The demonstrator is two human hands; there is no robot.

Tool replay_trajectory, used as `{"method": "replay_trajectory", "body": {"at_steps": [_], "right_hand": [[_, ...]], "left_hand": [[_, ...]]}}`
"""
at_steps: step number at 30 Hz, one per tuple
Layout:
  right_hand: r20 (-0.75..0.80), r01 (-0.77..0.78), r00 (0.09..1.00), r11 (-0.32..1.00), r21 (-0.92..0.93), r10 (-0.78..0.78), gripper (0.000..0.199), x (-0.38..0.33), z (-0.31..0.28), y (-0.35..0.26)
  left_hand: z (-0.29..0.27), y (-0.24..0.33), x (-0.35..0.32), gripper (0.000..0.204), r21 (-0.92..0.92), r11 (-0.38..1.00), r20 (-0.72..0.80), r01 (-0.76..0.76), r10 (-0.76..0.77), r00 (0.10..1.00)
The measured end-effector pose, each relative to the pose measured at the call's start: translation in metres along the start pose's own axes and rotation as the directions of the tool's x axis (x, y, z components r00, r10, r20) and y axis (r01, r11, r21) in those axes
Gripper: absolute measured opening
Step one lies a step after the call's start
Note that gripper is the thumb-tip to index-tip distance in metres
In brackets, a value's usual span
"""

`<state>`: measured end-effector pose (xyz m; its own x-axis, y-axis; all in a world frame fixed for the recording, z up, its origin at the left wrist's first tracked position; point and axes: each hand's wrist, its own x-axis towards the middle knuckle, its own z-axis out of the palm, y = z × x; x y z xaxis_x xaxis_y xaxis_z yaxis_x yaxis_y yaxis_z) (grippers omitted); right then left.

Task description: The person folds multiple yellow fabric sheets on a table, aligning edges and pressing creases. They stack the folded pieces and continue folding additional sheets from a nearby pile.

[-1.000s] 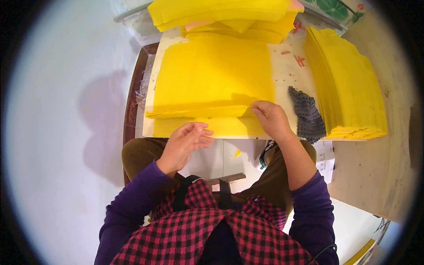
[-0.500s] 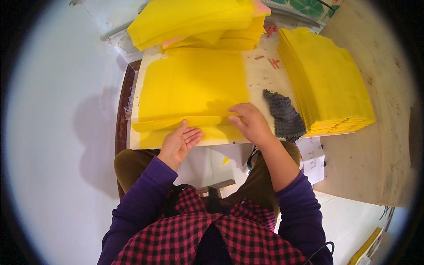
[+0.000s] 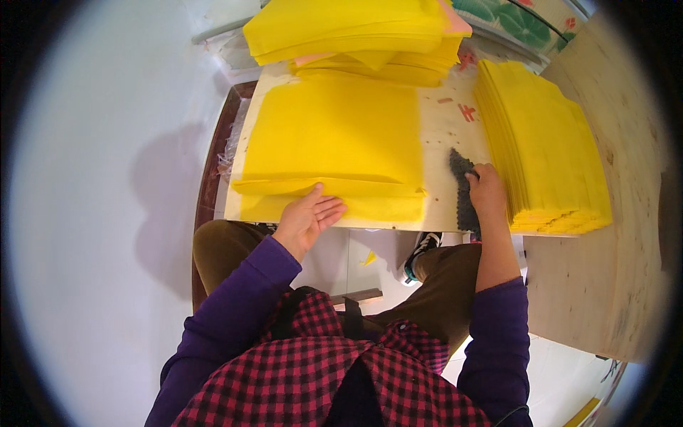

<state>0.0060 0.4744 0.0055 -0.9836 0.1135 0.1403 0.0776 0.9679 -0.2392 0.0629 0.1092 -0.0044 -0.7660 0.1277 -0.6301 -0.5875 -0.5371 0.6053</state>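
Yellow sheet (image 3: 334,135) under left hand (image 3: 307,217), right hand (image 3: 486,191) perhaps gripping dark cloth (image 3: 462,186)

Left hand (image 3: 307,217) flat on yellow sheets (image 3: 334,139), right hand (image 3: 485,186) on grey cloth (image 3: 462,188) (dark, patterned).

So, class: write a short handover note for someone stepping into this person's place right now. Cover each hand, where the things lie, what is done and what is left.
Left hand: flat, open, pressing the folded near edge of the yellow sheet.
Right hand: on the dark grey cloth beside the tall yellow stack.
Further yellow pile at the far end of the wooden board.
Done: near edge folded over.
Left: likely smoothing the fold, then stacking.
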Motion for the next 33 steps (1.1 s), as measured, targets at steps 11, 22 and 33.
{"method": "replay_trajectory", "body": {"at_steps": [11,22,33], "right_hand": [[-0.322,0.36,0.906,0.9,0.245,-0.274,0.017,-0.007,-0.018,-0.058],[0.096,0.412,0.845,0.755,0.511,-0.526,0.02,-0.013,0.005,-0.153],[0.34,0.32,0.775,0.795,0.514,-0.532,0.02,-0.003,0.018,-0.182]], "left_hand": [[0.001,-0.001,0.0,0.057,-0.014,1.0,-0.001,-0.006,0.006,1.0],[0.002,-0.002,-0.002,0.039,-0.02,1.0,-0.027,-0.023,0.022,0.999],[0.007,-0.001,-0.005,0.029,0.002,1.0,-0.057,-0.027,0.027,0.998]]}}
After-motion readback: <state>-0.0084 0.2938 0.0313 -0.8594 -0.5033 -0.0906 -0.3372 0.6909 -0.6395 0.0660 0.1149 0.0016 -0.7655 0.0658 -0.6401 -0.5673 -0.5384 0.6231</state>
